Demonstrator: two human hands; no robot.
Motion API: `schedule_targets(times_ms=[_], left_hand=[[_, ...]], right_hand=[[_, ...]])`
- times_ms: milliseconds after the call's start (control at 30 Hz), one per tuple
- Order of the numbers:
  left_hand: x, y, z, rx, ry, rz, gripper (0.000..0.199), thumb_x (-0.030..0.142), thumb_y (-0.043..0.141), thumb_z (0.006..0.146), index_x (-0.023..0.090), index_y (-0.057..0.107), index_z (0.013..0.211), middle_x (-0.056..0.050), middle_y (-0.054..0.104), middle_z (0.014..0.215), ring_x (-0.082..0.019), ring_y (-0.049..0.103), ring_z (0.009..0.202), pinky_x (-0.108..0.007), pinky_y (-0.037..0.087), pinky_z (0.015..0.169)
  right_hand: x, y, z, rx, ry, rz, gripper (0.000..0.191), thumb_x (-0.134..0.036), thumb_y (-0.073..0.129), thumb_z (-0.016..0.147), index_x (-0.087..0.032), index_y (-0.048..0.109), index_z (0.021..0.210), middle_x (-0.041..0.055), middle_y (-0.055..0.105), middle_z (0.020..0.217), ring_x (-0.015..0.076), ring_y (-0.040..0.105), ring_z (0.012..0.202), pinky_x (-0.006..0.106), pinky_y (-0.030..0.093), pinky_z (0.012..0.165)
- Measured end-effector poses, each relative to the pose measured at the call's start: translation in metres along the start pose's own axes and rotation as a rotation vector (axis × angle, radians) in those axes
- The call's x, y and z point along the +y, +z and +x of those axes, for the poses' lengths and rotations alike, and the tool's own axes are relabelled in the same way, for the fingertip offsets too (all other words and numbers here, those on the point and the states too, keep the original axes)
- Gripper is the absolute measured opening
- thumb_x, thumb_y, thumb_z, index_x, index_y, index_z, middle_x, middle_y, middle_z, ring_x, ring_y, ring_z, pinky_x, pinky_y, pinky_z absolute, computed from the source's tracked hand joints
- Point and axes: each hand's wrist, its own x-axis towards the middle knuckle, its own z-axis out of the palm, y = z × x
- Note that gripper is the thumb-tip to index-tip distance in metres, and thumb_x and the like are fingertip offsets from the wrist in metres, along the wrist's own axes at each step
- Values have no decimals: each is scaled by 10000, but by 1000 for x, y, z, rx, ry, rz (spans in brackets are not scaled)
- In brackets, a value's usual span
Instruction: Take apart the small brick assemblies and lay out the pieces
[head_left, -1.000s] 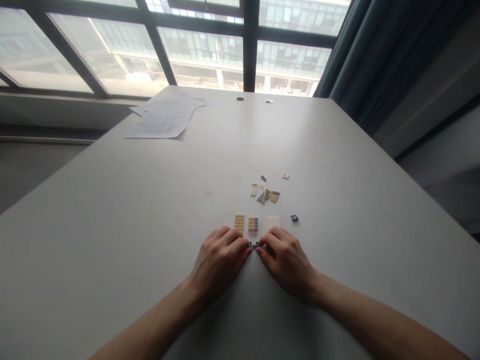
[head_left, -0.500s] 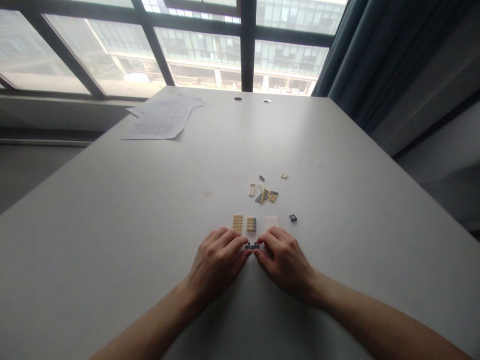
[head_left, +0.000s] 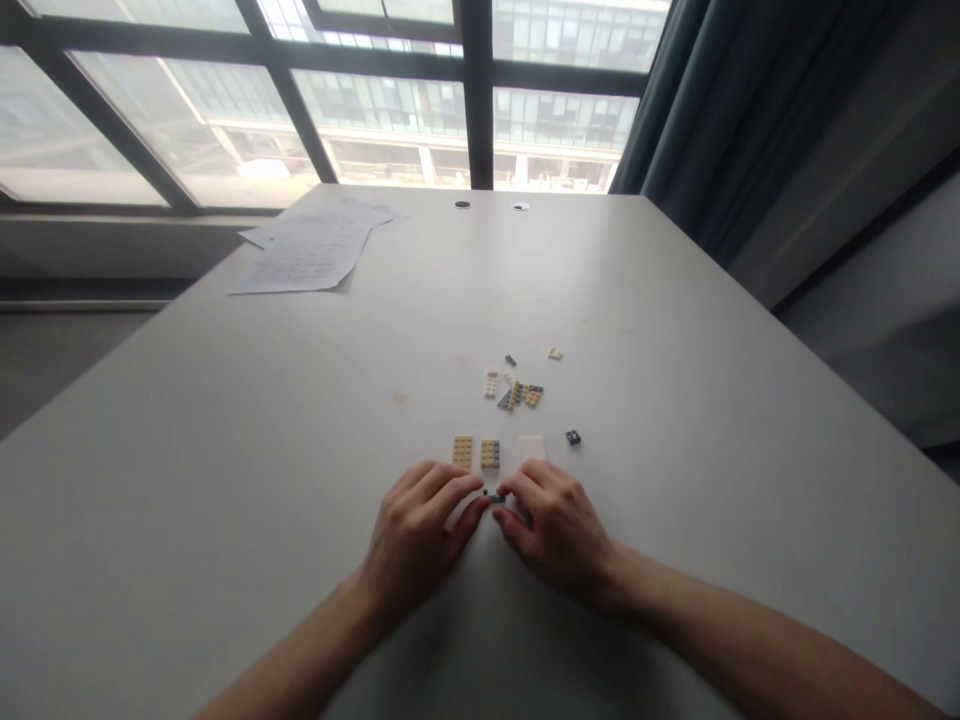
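Note:
A small dark grey piece (head_left: 495, 497) lies between the fingertips of both hands. My left hand (head_left: 421, 515) pinches its left end between thumb and forefinger. From the other side, my right hand (head_left: 555, 520) grips the right end the same way. Just beyond my left fingers is a tan studded plate (head_left: 463, 452). Beside it sits a tan block with a grey strip (head_left: 490, 454). A flat white tile (head_left: 532, 447) is partly covered by my right fingers. Farther right is a small black piece (head_left: 573, 438).
Beyond the hands, a loose pile of tan and grey pieces (head_left: 517, 396) lies near a white studded plate (head_left: 491, 384). Small grey (head_left: 510, 360) and cream (head_left: 554, 354) pieces are behind it. Papers (head_left: 311, 250) lie at the table's far left.
The whole view has shifted, so the table items appear slightly farther left. The dark grey piece shows a different outline between my fingers, and the fingertips have shifted slightly around it.

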Motion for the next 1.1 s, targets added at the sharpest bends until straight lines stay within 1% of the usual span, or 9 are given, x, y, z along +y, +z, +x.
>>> schedule_targets(times_ms=[167, 333, 467, 567, 767, 833, 900, 967, 1100], left_hand=[[-9, 0, 13, -6, 22, 12, 81, 198, 600, 870, 200, 634, 944, -42, 663, 904, -183, 591, 843, -312, 491, 768], [-25, 6, 54, -25, -51, 136, 122, 281, 565, 891, 196, 653, 898, -47, 668, 900, -200, 594, 851, -332, 488, 787], [-30, 19, 91, -173, -177, 324, 175, 351, 585, 866, 201, 672, 884, -58, 675, 920, -243, 600, 887, -359, 480, 764], [-31, 29, 107, -267, -224, 383, 192, 370, 579, 859, 199, 657, 822, -59, 665, 879, -244, 608, 847, -348, 470, 717], [-29, 35, 115, -285, -220, 409, 141, 277, 530, 869, 195, 641, 838, -64, 662, 881, -235, 608, 853, -332, 455, 723], [-26, 37, 117, -282, -216, 404, 163, 290, 506, 889, 197, 639, 890, -63, 668, 912, -232, 608, 879, -331, 457, 746], [-23, 40, 119, -282, -209, 394, 211, 353, 493, 909, 199, 635, 936, -64, 672, 941, -231, 607, 904, -331, 459, 767], [-20, 44, 122, -290, -201, 384, 238, 391, 504, 908, 195, 635, 940, -67, 674, 938, -232, 609, 906, -330, 461, 775], [-18, 52, 128, -297, -206, 374, 200, 307, 492, 915, 172, 639, 935, -88, 670, 941, -229, 617, 892, -320, 466, 760]], right_hand=[[0, 1, 1, 5, -6, 1, 109, -265, 609, 866, -183, 631, 935, 63, 624, 926, 213, 573, 865, 328, 444, 809], [0, 2, 2, -2, 2, 0, 89, -259, 620, 855, -187, 628, 908, 54, 623, 913, 204, 573, 838, 322, 440, 794], [0, 1, 2, -11, 5, 14, 91, -260, 616, 855, -186, 633, 907, 53, 623, 904, 200, 570, 835, 314, 440, 787], [0, 0, 2, -8, 5, 29, 92, -248, 618, 850, -183, 633, 913, 53, 625, 904, 199, 571, 843, 310, 439, 794], [0, -1, 3, -17, -1, 29, 95, -262, 617, 855, -188, 635, 912, 51, 629, 898, 200, 573, 839, 311, 437, 792], [0, -1, 3, -20, 2, 27, 97, -262, 620, 853, -188, 637, 913, 51, 631, 900, 201, 573, 841, 311, 437, 788], [-1, -1, 3, -23, -1, 27, 97, -260, 620, 853, -186, 638, 912, 50, 635, 900, 202, 573, 843, 313, 436, 786], [-1, -2, 3, -23, -5, 25, 96, -259, 618, 854, -183, 638, 908, 50, 637, 899, 203, 573, 843, 315, 436, 784], [-2, -2, 3, -24, -5, 22, 91, -256, 621, 852, -178, 636, 896, 52, 636, 891, 203, 570, 845, 314, 439, 783]])
